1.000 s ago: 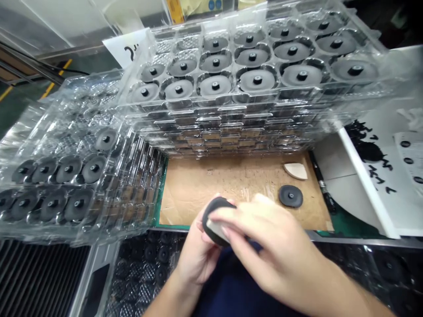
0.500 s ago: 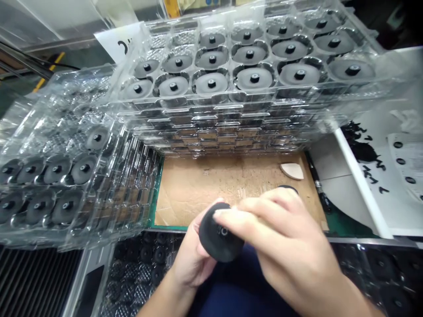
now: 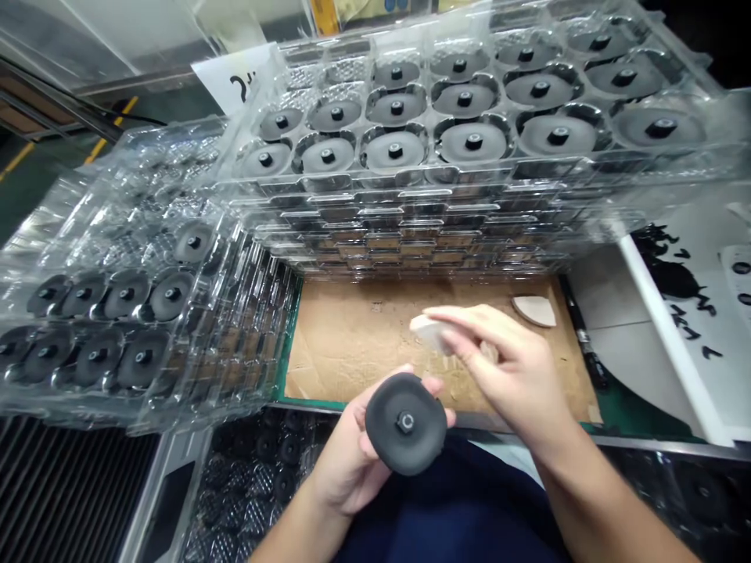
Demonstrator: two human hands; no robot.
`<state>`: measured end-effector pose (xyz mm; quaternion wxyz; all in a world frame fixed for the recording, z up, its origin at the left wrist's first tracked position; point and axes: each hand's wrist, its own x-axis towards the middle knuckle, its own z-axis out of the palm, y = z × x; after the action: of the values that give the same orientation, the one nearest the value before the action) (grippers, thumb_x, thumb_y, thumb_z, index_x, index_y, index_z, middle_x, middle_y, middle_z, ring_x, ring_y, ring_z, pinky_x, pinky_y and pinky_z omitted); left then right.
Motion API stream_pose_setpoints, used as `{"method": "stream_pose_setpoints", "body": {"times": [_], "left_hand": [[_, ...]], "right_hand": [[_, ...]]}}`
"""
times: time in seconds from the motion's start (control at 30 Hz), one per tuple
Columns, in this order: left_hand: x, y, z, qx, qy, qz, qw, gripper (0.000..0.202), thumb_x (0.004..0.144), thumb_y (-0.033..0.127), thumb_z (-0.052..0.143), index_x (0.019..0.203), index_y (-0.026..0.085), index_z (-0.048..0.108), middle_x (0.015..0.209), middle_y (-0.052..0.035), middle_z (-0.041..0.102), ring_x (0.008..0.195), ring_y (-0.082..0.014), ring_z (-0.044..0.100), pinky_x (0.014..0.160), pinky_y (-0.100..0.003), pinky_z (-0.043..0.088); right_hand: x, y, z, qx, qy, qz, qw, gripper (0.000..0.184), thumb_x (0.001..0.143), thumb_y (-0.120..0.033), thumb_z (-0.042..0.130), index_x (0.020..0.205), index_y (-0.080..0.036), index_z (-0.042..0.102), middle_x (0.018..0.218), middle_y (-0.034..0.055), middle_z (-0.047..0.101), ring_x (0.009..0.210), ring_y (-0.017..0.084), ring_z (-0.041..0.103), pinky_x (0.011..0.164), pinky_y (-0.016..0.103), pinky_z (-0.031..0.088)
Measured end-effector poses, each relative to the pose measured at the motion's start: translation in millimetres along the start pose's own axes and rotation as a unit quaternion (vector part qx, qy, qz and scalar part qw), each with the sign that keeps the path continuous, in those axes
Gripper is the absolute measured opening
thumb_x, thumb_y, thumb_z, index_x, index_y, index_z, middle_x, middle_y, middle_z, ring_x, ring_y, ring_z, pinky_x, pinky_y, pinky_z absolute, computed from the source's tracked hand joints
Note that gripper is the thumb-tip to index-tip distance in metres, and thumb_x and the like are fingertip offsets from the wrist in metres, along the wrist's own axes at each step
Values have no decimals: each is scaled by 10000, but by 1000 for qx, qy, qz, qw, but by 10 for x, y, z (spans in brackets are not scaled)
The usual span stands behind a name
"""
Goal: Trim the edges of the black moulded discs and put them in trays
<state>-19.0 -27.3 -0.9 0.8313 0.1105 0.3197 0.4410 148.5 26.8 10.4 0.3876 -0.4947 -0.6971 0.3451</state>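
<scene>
My left hand (image 3: 352,453) is closed around a black round disc (image 3: 406,446) with a raised hub at its centre. The disc's hub side faces up toward me, with fingertips showing at its far and right rims. To the right and a little higher, my right hand (image 3: 504,360) pinches a small pale pad (image 3: 431,332) between thumb and fingers. The pad is slightly blurred and stays apart from the disc. Beyond that hand, a pale wedge-shaped piece (image 3: 535,310) with a dark edge lies on the brown cardboard (image 3: 346,336).
A stack of clear plastic trays (image 3: 399,188) with similar black discs stands behind the cardboard. Another such stack (image 3: 146,375) is on the left. A black marker (image 3: 587,344) lies along the cardboard's right side, near a white panel edge (image 3: 674,344). More trayed discs (image 3: 264,469) sit below the table edge.
My right hand has drawn away from the disc, up over the cardboard, and the pale pad now shows in its fingers. The disc has turned to face me more squarely. The view has shifted slightly.
</scene>
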Motion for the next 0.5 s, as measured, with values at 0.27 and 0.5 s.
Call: {"method": "stream_pose_setpoints", "body": {"times": [0.27, 0.5], "left_hand": [[42, 39, -54, -69, -75, 25, 994, 577, 567, 428, 810, 1095, 250, 663, 1091, -35, 709, 939, -238, 687, 700, -242, 558], [48, -43, 51, -24, -46, 35, 998, 629, 536, 478, 808, 1096, 242, 649, 1056, -39, 692, 929, -223, 665, 861, -326, 505]], "right_hand": [[-520, 803, 411, -49, -89, 126, 987, 238, 867, -266, 469, 909, -203, 694, 871, 49, 732, 787, 213, 681, 684, 326, 531], [-258, 45, -157, -23, 7, -36, 999, 280, 898, -220, 500, 1169, -258, 561, 1045, 38, 681, 846, 180, 626, 667, 288, 463]]}}
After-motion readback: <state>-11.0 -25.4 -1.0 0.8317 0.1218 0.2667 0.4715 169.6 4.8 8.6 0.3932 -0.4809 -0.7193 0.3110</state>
